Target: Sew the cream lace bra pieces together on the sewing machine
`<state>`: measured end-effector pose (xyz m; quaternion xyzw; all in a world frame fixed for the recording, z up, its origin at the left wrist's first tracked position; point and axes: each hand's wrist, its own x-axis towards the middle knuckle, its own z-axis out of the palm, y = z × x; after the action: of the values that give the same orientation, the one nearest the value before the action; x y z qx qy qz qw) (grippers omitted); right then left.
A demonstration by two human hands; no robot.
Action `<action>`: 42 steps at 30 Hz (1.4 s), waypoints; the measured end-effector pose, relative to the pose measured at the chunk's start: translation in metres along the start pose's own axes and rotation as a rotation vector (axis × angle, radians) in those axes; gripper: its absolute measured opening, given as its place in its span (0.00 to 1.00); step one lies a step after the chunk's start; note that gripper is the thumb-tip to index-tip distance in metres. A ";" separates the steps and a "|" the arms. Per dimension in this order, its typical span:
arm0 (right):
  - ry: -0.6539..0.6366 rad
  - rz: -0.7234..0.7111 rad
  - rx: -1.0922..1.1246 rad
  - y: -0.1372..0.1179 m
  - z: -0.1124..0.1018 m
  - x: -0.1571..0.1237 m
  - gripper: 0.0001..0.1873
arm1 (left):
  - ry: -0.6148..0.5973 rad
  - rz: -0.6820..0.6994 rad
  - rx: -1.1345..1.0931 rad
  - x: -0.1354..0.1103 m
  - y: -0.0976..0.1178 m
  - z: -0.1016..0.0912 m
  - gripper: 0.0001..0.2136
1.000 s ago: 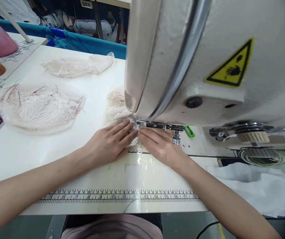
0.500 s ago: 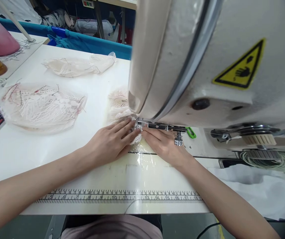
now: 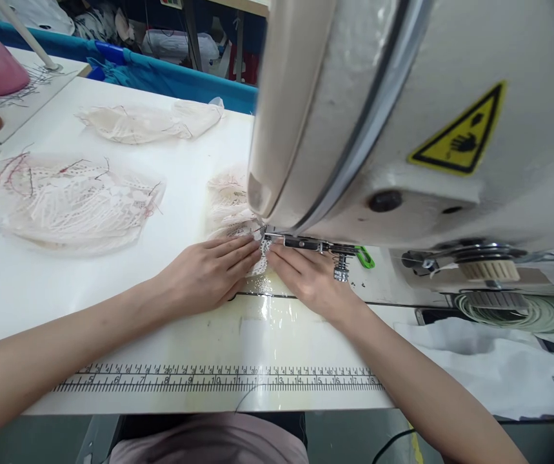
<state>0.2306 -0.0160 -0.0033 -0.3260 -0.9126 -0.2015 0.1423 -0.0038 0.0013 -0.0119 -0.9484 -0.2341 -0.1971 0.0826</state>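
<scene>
Under the left hand [image 3: 211, 265] lies crumpled, openwork lace [image 3: 229, 209].

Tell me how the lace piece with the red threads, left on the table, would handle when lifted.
The lace piece would likely flop, given its soft wrinkles. It is probably light, since its edges look sheer. The loose red threads might snag.

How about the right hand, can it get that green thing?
Probably yes: the green thing lies near the right hand, though the metal screw looks partly in the way.
</scene>
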 end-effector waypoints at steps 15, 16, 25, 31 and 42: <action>0.185 -0.030 -0.017 -0.013 0.006 0.012 0.04 | 0.014 -0.043 -0.016 -0.001 -0.007 0.000 0.16; 0.197 -0.040 -0.012 -0.013 0.006 0.012 0.04 | 0.012 -0.032 -0.011 -0.001 -0.007 -0.001 0.16; 0.184 -0.039 0.018 -0.016 0.004 0.013 0.04 | 0.003 0.014 -0.014 0.001 -0.009 -0.002 0.16; 0.131 -0.020 0.030 -0.013 0.004 0.011 0.06 | -0.020 -0.051 -0.025 0.003 -0.005 -0.001 0.17; 0.088 0.081 0.050 -0.015 0.003 0.006 0.11 | 0.004 -0.131 0.019 0.004 0.006 0.003 0.17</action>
<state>0.2157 -0.0220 -0.0076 -0.3498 -0.8963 -0.1870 0.1984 0.0036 -0.0013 -0.0128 -0.9299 -0.2974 -0.2017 0.0788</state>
